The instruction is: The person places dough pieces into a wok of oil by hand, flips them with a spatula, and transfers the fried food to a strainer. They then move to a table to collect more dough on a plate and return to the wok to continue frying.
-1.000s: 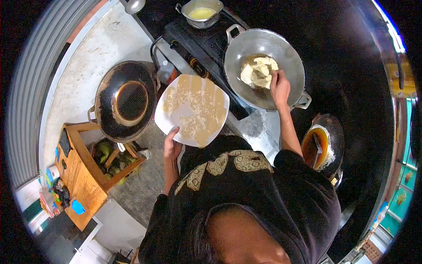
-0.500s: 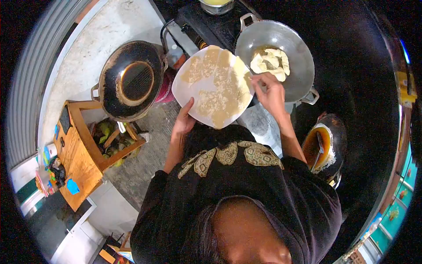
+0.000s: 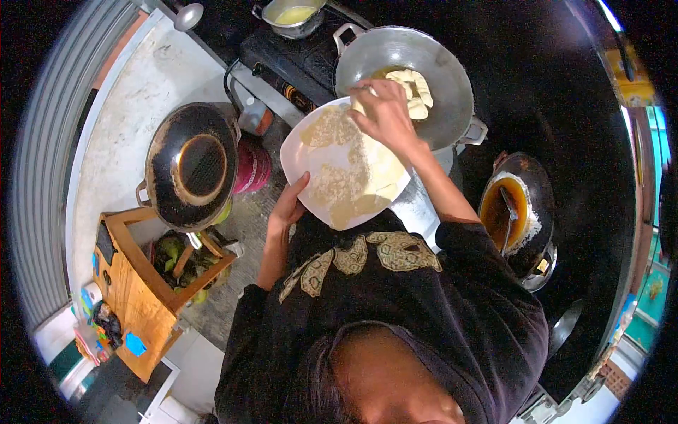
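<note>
My left hand grips the near left rim of a white, rounded-square plate, its thumb on top. Flat pale food pieces lie along the plate's right side, and beige, floury patches cover much of the rest. At the plate's far right edge, my right hand has its fingers closed on a pale piece of food, partly hidden under them. Just beyond is a grey metal wok with several pale pieces in a little oil at its bottom.
On the left sits a blackened wok. A dark wok with brown liquid and a metal utensil is at right. A pot of yellow liquid stands on the black stove. A wooden table is at lower left.
My right hand has moved left and away from me, over the plate's far edge. The view has shifted, and more pale pieces show on the plate's right side.
</note>
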